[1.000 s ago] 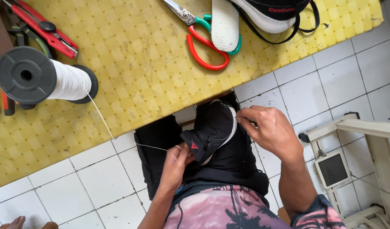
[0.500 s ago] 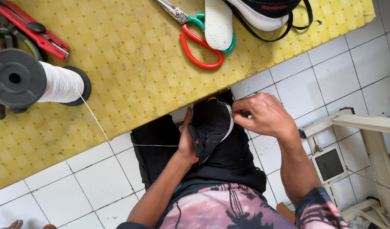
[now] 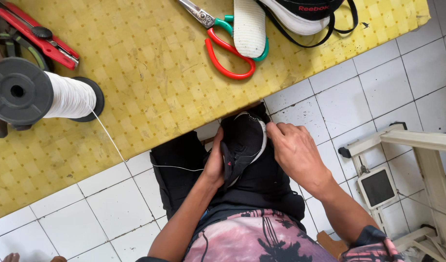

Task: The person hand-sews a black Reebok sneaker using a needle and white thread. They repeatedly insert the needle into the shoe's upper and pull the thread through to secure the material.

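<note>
Item: black sports shoe (image 3: 242, 145) with white sole edge, held upright in the lap, just below the near edge of the table, between both hands.

Left hand (image 3: 214, 165): cupped against the shoe's left side, fingers tucked behind the upper and mostly hidden; it appears to clasp the shoe, though how the fingers close cannot be told from this angle.

Right hand (image 3: 293, 150): laid on the shoe's right side, fingertips (image 3: 272, 130) pressed together at the sole edge near the toe, pinching the rim; whether a needle sits between them cannot be told.

White thread (image 3: 111, 140): runs taut from the spool down over the table edge, then turns sideways across the black trousers (image 3: 176, 165) to the left hand.

Spool of white thread (image 3: 43, 94): large, black flanges, lying on its side at the table's left.

Table (image 3: 150, 68): covered in yellow dotted cloth, worn and marked.

Red-handled cutter (image 3: 36, 34): upper left corner, above the spool.

Scissors (image 3: 223, 41): red and green handles, steel blades, top centre.

White insole (image 3: 249, 24): lying over the scissor handles.

Second shoe (image 3: 300, 12): black and white, at the top edge, touching the insole, a black lace (image 3: 346, 24) looping out to its right.

Floor (image 3: 388, 73): white tiles with dark grout.

White metal frame (image 3: 417, 145): right side, on the floor, well apart from the hands.
</note>
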